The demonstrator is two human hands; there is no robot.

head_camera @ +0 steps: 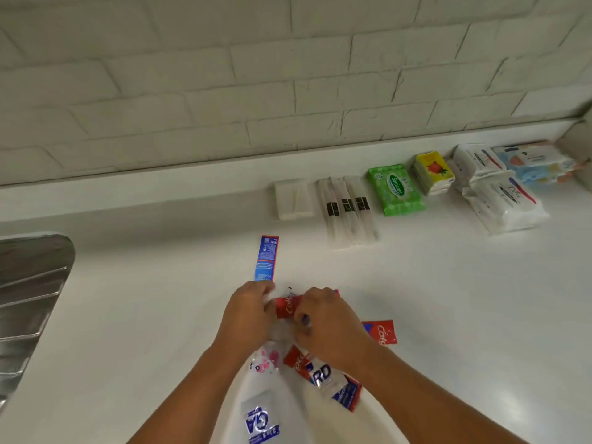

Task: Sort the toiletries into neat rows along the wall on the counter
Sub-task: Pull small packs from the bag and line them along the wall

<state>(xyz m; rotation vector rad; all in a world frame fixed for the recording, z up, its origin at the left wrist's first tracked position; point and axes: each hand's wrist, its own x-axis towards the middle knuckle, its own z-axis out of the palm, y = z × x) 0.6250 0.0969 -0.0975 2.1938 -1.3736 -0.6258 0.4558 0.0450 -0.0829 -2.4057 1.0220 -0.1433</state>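
Note:
My left hand and my right hand both grip a red toothpaste tube at the counter's middle front. A blue toothpaste tube lies just beyond my left hand. Another red tube shows right of my right wrist. Under my forearms a clear plastic bag holds more red and blue packets. Along the wall runs a row: a white soap box, three wrapped toothbrushes, a green wipes pack, a yellow tissue stack, white soap packs.
A steel sink drainboard occupies the left edge. A pale blue wipes pack rests in the far right corner against the white brick wall. The white counter stretches bare between the sink and the row.

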